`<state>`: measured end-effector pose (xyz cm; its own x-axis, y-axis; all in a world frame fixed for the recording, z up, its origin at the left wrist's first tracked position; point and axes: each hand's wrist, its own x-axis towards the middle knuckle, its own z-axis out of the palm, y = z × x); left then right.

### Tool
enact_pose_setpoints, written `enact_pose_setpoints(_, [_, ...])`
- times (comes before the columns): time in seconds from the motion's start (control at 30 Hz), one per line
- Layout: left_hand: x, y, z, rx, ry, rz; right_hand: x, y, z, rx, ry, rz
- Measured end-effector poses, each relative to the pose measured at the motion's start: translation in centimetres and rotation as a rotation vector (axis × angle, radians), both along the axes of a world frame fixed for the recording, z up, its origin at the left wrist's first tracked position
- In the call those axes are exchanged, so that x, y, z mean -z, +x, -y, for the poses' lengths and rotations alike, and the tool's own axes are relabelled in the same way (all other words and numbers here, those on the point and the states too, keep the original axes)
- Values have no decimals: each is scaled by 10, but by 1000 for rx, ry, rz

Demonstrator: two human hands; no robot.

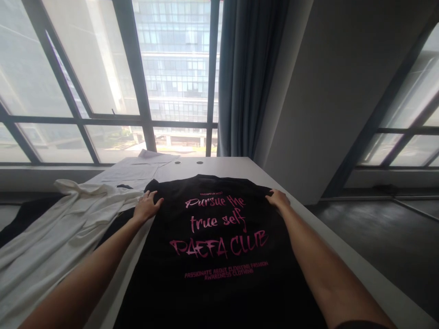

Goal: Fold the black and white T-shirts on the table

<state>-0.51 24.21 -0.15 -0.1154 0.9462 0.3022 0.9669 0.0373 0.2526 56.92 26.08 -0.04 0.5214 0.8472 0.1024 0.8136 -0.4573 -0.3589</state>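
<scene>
A black T-shirt (219, 297) with pink lettering lies spread out in front of me, its neckline toward the far end of the table. At its left shoulder edge, my left hand (148, 206) has its fingers closed on the fabric. My right hand (279, 201) pinches the opposite shoulder edge, thumb and fingers together on the cloth. Both arms reach along the sides of the shirt. The shirt's lower part runs out of view at the bottom.
The shirt rests on a white table (236, 165) with two round inserts near its far end. Pale garments (65, 224) are heaped at the left, and white sheets (137, 169) lie behind them. Beyond stand windows (174, 68), a blue-grey curtain (248, 77) and a pillar (329, 91).
</scene>
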Motion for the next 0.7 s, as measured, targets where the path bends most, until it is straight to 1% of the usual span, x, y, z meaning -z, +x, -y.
enact_pose_setpoints(0.07, [-2,-4,-14,-69,-57,-21,0,2,-7,-2,68,-15])
enact_pose_setpoints(0.13, [-5,-6,-23,-107,-90,-47,-5,8,-13,3,216,-10])
enact_pose_setpoints(0.23, [-8,-8,-29,-165,-107,-62,-14,21,-19,43,490,35])
enact_pose_setpoints(0.27, [-8,-11,-30,-174,-103,-63,-15,24,-20,66,537,40])
enact_pose_setpoints(0.3, [-8,-14,-31,-175,-92,-64,-16,27,-20,90,545,34])
enact_pose_setpoints(0.33, [-7,-19,-31,-168,-76,-66,-15,29,-19,108,517,21])
enact_pose_setpoints(0.4, [-3,-30,-30,-136,-28,-76,-11,29,-17,109,408,0])
enact_pose_setpoints(0.47, [0,-43,-30,-106,15,-83,-3,22,-14,53,294,11])
enact_pose_setpoints(0.57, [2,-58,-34,-101,21,-84,9,-1,-9,-124,163,76])
enact_pose_setpoints(0.63, [2,-62,-40,-116,-14,-69,17,-20,-5,-256,97,122])
enact_pose_setpoints(0.7, [2,-62,-47,-125,-61,-15,24,-39,-1,-344,18,145])
